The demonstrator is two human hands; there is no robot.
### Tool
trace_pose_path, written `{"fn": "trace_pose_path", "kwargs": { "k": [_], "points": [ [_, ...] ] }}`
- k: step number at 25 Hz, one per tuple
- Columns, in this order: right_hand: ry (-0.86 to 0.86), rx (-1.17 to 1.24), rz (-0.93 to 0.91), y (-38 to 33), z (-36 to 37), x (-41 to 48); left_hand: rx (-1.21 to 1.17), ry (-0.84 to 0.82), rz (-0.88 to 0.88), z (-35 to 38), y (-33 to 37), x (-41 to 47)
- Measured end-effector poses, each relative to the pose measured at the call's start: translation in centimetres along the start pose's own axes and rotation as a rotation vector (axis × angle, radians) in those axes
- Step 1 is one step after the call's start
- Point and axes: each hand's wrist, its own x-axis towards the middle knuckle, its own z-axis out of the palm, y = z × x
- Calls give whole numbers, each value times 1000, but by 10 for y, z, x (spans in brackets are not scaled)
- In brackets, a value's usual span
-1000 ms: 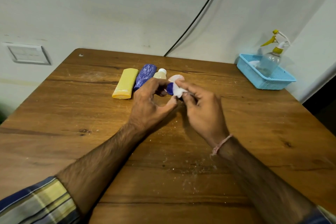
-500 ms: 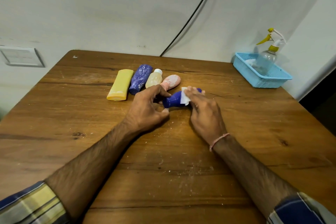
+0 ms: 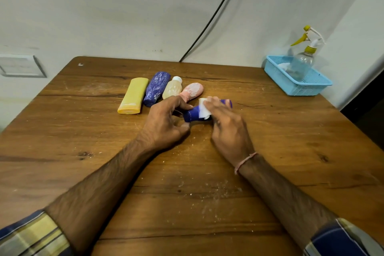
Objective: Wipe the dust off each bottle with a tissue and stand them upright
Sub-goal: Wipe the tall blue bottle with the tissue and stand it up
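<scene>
A dark blue bottle (image 3: 193,115) lies on its side on the wooden table (image 3: 83,141). My left hand (image 3: 166,124) grips its near end between thumb and fingers. My right hand (image 3: 226,127) presses a white tissue (image 3: 203,110) onto the bottle's body, fingers laid over it. Behind lie several dusty bottles side by side: a yellow one (image 3: 133,95), a purple one (image 3: 156,87), a beige one with a white cap (image 3: 172,89) and a pink one (image 3: 192,91), partly hidden by my left hand.
A light blue plastic basket (image 3: 307,87) stands at the table's back right corner with a clear spray bottle (image 3: 301,62) in it. White dust specks lie on the table in front of me. A black cable (image 3: 209,18) runs down the wall.
Both hands have lowered the blue bottle from a raised hold onto the table, lying sideways. The tissue has moved from its end onto its body.
</scene>
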Motion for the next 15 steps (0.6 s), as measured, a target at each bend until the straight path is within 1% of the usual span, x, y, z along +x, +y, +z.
{"fn": "trace_pose_path", "kwargs": {
  "k": [2,3,4,7,8,9,11,13,14,15],
  "points": [
    [-45,32,-151,-7,6,-8,-45,4,-45,1,1,-1],
    [-52,16,-158,-2,6,-6,-61,1,-76,1,1,-1],
    [-50,-13,-100,7,5,-2,-60,-5,-110,1,1,-1],
    [-13,-78,190,31,-1,6,-10,-23,-179,1,-2,3],
    [-7,-74,223,31,-1,6,-3,-23,-194,1,-3,4],
    [2,-54,192,25,1,4,1,-17,-206,1,-3,5],
    [-8,13,-9,4,3,-6,9,11,-216,3,-2,4],
    [-47,35,-183,-1,4,-15,4,33,-223,3,0,4],
    [-53,18,-203,5,1,-13,3,35,-237,3,0,4],
    [-40,-2,-154,14,-2,-9,8,29,-254,3,0,4]
  ]
}}
